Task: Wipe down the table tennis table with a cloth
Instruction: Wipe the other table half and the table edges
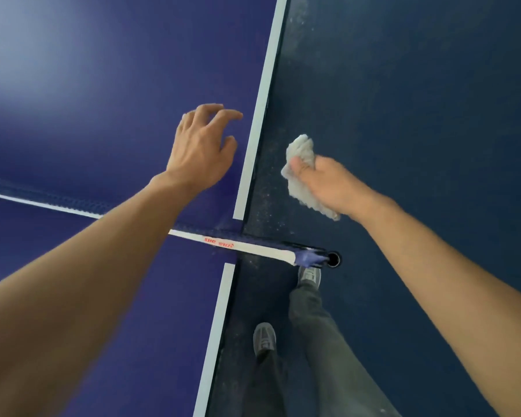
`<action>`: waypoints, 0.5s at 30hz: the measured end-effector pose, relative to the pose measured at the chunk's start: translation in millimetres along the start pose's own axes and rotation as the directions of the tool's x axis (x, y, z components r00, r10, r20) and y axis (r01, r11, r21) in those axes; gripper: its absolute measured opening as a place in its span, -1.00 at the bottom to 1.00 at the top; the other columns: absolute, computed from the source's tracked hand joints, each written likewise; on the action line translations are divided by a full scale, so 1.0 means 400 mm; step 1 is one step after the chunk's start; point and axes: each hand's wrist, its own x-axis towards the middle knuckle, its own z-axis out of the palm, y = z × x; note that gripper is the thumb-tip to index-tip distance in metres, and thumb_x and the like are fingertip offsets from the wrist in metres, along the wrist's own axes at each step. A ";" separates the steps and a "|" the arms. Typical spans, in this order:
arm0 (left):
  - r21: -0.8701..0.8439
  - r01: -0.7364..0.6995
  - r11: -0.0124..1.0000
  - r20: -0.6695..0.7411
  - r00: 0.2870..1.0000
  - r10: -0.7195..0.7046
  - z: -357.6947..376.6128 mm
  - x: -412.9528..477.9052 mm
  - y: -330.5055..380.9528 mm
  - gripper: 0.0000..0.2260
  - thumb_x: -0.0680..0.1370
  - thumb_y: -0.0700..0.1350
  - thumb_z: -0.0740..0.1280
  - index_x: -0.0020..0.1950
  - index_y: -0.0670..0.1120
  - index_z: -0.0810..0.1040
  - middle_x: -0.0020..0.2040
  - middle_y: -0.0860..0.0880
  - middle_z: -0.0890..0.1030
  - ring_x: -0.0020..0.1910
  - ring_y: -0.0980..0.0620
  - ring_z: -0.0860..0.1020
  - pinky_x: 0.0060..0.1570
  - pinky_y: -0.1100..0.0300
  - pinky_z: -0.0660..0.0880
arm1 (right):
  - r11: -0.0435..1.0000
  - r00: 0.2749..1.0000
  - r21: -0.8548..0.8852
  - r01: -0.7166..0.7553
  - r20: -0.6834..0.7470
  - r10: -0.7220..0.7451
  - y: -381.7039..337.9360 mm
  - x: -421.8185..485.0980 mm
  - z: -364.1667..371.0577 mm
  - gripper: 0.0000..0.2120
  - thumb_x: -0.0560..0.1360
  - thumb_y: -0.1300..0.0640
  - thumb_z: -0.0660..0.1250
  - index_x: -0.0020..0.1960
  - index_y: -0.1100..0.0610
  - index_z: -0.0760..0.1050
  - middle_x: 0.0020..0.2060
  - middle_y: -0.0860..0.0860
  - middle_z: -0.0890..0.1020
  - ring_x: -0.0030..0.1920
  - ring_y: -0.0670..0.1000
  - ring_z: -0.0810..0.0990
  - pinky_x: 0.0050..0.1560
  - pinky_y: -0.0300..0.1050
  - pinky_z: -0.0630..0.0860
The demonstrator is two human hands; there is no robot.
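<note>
Table tennis table [88, 115]: blue playing surface fills the left of the view. Its white side line [265, 85] runs away from the person, marking the near long edge.

Floor [418, 85]: dark blue, speckled with pale dust beside the table edge.

Net [238, 245]: white top band crosses the table from the left and overhangs the edge, ending at a black net post [333, 259]. Both hands are past the net, on its far side.

Left hand [202, 152]: over the playing surface, just inside the side line, fingers spread and loosely curled, holding nothing. Contact with the surface cannot be confirmed.

Right hand [331, 185]: off the table, over the floor, just beyond the edge, fist closed around a bunched pale cloth [298, 152].

Finding: the hands are well apart, with the side line between them. The surface lies to the left of the cloth. The left hand is nearer to it but empty, so the right hand must probably carry the cloth leftward across the edge before wiping.
</note>
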 end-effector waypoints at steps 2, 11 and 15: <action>0.023 0.024 0.999 0.040 0.999 -0.025 0.049 0.088 -0.011 -0.61 0.68 -0.08 0.20 0.53 0.09 0.43 0.57 -0.09 0.31 0.56 -0.18 0.22 0.56 -0.19 0.13 | 0.997 0.987 -0.071 -0.028 0.157 0.039 0.011 0.080 0.045 -0.57 0.70 -0.26 -0.02 -0.10 -0.05 0.46 -0.47 -0.01 0.58 -0.25 0.00 0.60 0.26 0.18 0.57; 0.170 -0.019 0.985 0.040 0.999 0.012 0.211 0.174 -0.080 -0.58 0.71 0.08 0.02 0.58 0.25 0.26 0.64 0.00 0.16 0.65 -0.10 0.03 0.61 -0.20 -0.16 | 0.962 0.911 0.247 -0.114 0.413 0.002 0.066 0.177 0.235 -0.40 0.75 0.16 0.08 0.58 0.42 -0.14 -0.03 -0.16 0.37 0.18 -0.03 0.40 0.48 -0.22 0.21; 0.141 -0.025 0.990 -0.037 0.999 0.030 0.220 0.181 -0.095 -0.60 0.70 0.01 0.06 0.54 0.21 0.35 0.61 0.02 0.25 0.63 -0.07 0.12 0.62 -0.16 -0.09 | 0.867 0.961 0.472 -0.159 0.275 0.026 0.021 0.244 0.236 -0.28 0.74 0.23 0.12 0.61 0.37 -0.35 0.62 0.05 0.01 0.61 -0.14 0.03 0.53 -0.37 0.04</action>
